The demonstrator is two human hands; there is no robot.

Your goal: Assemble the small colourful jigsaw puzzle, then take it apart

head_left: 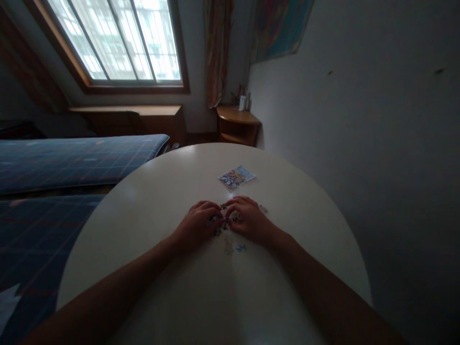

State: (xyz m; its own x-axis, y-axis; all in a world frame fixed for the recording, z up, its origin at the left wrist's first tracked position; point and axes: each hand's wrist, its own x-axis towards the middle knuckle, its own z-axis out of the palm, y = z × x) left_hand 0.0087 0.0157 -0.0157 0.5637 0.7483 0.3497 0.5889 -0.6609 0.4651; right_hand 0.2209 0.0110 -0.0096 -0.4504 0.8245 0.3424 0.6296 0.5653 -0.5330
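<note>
Small, dark and mixed-colour jigsaw puzzle pieces (pixel 225 224) lie in a loose heap on the round white table (pixel 151 206). At the heap's left side, my left hand (pixel 201 221) has its fingers curled in, with thumb and fingertips closed on some pieces. From the right, my right hand (pixel 248 218) bends over the heap, its thumb and forefinger pinching at pieces near the left fingertips. Which pieces each hand grips is too small to make out. Closer to me lies a blue puzzle piece cluster (pixel 241 248). Part of the heap is hidden under both hands.
Beyond the hands a colourful printed picture sheet (pixel 237 177) lies flat on the table. A few more pieces (pixel 263 209) are right of my right hand. A plaid-covered bed (pixel 72 160) borders the table's left, and a white wall (pixel 359 124) its right.
</note>
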